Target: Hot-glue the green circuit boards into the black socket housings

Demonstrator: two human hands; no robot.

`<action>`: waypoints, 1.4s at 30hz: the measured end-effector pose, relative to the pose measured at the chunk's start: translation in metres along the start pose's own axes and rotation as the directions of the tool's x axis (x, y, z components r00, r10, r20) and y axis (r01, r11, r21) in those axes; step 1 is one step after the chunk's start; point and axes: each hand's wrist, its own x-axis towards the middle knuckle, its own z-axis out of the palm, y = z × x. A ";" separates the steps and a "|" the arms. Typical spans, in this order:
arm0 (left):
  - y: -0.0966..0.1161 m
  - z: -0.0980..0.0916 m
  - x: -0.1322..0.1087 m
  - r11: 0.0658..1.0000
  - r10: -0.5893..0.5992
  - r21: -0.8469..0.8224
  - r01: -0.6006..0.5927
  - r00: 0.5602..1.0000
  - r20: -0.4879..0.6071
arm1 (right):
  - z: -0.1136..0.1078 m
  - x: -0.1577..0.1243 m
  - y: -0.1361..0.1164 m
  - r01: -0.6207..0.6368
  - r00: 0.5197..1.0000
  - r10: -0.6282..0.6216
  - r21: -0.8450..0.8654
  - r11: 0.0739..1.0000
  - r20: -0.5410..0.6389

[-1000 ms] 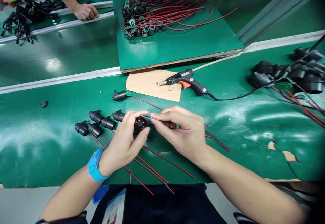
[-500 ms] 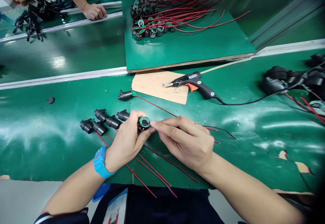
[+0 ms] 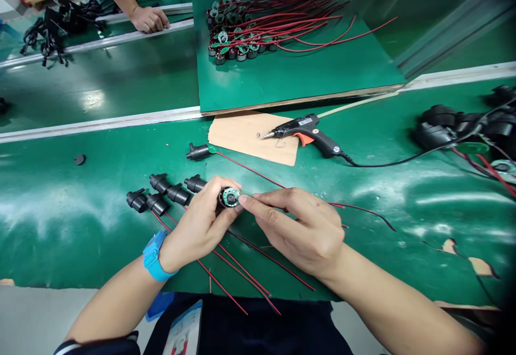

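Observation:
My left hand (image 3: 199,221), with a blue wristband, is closed round a small black pump motor (image 3: 228,198) whose round green circuit board faces up. My right hand (image 3: 300,226) pinches at the board's edge with thumb and forefinger, touching the motor from the right. Red and black wires (image 3: 363,212) trail from the motor to the right across the green mat. Several finished black pump units (image 3: 161,194) with red wires lie in a row just left of my left hand. One more unit (image 3: 198,152) lies farther back.
A black hot-glue gun (image 3: 308,131) rests with its tip over a piece of cardboard (image 3: 245,135). A raised green board (image 3: 298,70) carries several motors with red wires (image 3: 237,43). Black housings (image 3: 463,121) are heaped at the right. Another person's hand (image 3: 148,19) rests on the far rail.
The motor's green board has turned up into view in my left hand. My right hand's pinch has shifted to the board's edge, and the wires have spread farther right.

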 end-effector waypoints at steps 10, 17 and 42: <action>0.003 0.000 -0.001 0.996 0.028 -0.080 -0.028 1.000 0.002 | -0.009 0.008 -0.010 0.129 0.988 -0.114 -0.152 0.980 0.100; 0.002 0.004 0.002 0.995 0.031 -0.092 -0.039 0.995 -0.090 | -0.013 0.011 -0.014 0.043 0.990 -0.014 -0.207 0.977 0.138; 0.008 0.013 0.003 0.982 0.116 0.163 -0.094 0.985 -0.131 | -0.018 0.014 -0.008 -0.284 0.915 0.220 0.152 0.947 0.338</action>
